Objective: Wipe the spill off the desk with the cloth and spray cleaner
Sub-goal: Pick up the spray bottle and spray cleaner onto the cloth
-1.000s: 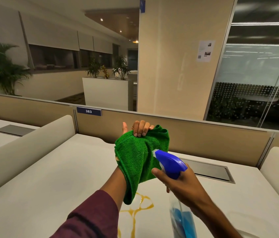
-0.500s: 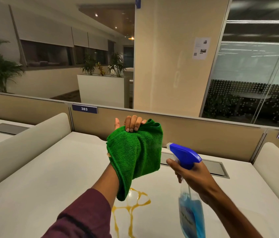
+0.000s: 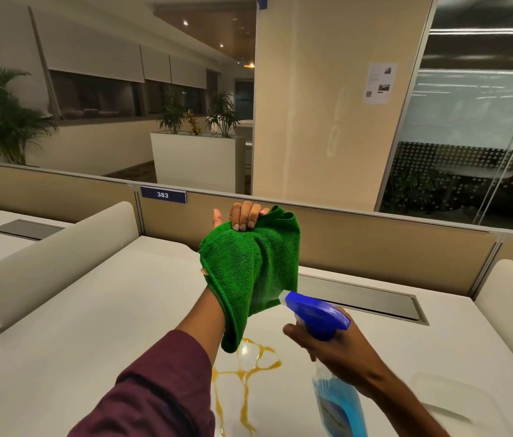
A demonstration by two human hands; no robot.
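Your left hand (image 3: pixel 242 217) fingers pinch one fuzzy green cloth (image 3: pixel 250 272); your right hand (image 3: pixel 327 345) grips one blue spray bottle (image 3: pixel 331 357) above the amber spill (image 3: pixel 245 376).

Left hand (image 3: pixel 242 217) gripping green cloth (image 3: pixel 252 272), right hand (image 3: pixel 331 345) holding spray bottle (image 3: pixel 337 402)

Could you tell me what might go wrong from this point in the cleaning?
1. The spray bottle nozzle points at the raised green cloth, so mist may drift past it toward the partition.
2. The cloth's hanging corner dangles just above the yellow spill and could drag through it, smearing liquid across the desk.
3. The left hand pinches only the cloth's top, so it might slip.
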